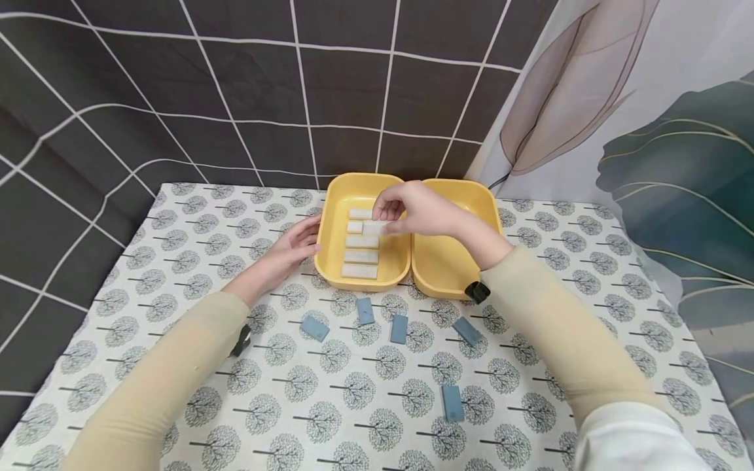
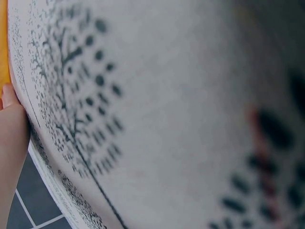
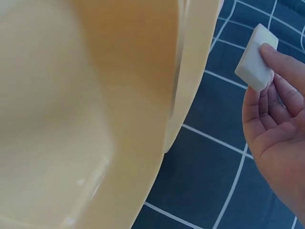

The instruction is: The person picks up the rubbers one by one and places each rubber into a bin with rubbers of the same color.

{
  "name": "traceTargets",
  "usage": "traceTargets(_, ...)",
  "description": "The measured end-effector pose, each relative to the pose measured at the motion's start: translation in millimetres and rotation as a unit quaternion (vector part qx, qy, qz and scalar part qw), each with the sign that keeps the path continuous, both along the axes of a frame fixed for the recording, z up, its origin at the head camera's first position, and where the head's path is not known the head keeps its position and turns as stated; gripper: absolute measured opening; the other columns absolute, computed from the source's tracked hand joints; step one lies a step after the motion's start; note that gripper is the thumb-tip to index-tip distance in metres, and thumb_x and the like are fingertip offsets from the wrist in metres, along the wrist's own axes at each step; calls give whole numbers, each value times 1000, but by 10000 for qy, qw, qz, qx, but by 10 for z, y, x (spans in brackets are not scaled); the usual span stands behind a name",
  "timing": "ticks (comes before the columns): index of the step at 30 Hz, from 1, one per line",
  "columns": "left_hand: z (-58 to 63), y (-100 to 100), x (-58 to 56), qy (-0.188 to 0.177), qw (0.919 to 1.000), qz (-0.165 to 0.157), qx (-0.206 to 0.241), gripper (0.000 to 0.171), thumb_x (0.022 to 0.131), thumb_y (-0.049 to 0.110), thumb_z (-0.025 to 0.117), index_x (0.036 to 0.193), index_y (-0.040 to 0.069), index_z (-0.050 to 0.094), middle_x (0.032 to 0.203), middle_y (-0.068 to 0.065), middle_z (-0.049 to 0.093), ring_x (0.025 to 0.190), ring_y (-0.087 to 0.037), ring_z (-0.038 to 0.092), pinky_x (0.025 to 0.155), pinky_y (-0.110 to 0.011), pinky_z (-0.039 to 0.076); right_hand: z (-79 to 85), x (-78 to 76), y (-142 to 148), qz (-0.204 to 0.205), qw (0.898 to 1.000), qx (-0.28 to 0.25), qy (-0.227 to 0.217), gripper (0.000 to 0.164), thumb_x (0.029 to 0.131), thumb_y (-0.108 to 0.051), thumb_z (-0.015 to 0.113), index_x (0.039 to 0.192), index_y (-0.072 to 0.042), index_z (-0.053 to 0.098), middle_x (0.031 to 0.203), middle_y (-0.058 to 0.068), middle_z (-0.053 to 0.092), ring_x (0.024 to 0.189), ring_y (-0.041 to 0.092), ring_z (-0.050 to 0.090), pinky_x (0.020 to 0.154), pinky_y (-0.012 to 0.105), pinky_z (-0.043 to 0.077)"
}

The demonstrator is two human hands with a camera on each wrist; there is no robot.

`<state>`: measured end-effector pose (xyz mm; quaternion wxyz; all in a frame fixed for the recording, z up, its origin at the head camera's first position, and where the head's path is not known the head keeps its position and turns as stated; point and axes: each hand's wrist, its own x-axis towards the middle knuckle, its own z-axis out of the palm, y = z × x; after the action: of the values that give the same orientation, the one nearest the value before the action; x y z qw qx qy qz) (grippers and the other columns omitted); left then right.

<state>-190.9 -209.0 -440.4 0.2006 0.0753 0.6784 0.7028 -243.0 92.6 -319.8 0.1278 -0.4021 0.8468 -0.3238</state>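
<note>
My right hand (image 1: 421, 208) is over the left yellow bin (image 1: 331, 245) and pinches a white rectangular block (image 3: 257, 57) between thumb and fingers. In the head view this block overlaps a small white piece lying in the bin. Several more white blocks (image 1: 361, 256) lie in a column on the bin's floor, one below another. My left hand (image 1: 290, 250) rests against the bin's left outer wall, thumb and fingers extended along it. In the left wrist view only part of that hand (image 2: 12, 138) shows, beside a strip of yellow.
A second yellow bin (image 1: 438, 278) stands right beside the first, under my right forearm. Several blue blocks (image 1: 398, 329) lie scattered on the tree-print cloth (image 1: 330, 418) in front of the bins. A dark gridded curtain (image 1: 347, 85) hangs behind.
</note>
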Motion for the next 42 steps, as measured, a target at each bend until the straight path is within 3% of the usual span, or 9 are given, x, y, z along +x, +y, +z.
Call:
traceTargets(15, -4, -7, -7, -49, 10000, 15, 2, 78, 101, -2, 52, 170, 8, 18, 174, -18, 27, 153, -31, 37, 134, -50, 28, -127, -290, -30, -716, 9971, -249, 9, 16, 85, 4, 82, 99, 1, 75, 90, 13, 71, 85, 19, 63, 77, 17, 53)
traceTargets(27, -5, -14, 9, -22, 10000, 40, 69, 77, 101, -4, 52, 169, 8, 20, 173, -18, 28, 142, -17, 46, 133, -48, 31, -226, -485, -141, -975, 9946, -333, -86, 16, 86, 5, 81, 101, 3, 75, 92, 14, 72, 83, 13, 60, 73, 11, 50)
traceTargets(35, -8, -6, -7, 4, 10000, 22, 54, 77, 101, -2, 53, 169, 9, 20, 173, -19, 28, 152, -29, 39, 134, -49, 30, -327, -604, -176, -1247, 9916, -297, -198, 17, 88, 3, 81, 104, 4, 76, 98, 16, 74, 86, 14, 62, 74, 11, 49)
traceTargets(42, 9, 8, -4, 41, 10000, -11, 46, 76, 102, -3, 52, 169, 8, 19, 173, -22, 27, 150, -27, 41, 134, -49, 30, -431, -688, -166, -1489, 9878, -347, -293, 18, 88, 2, 81, 105, 4, 77, 98, 17, 75, 82, 9, 60, 72, 10, 48)
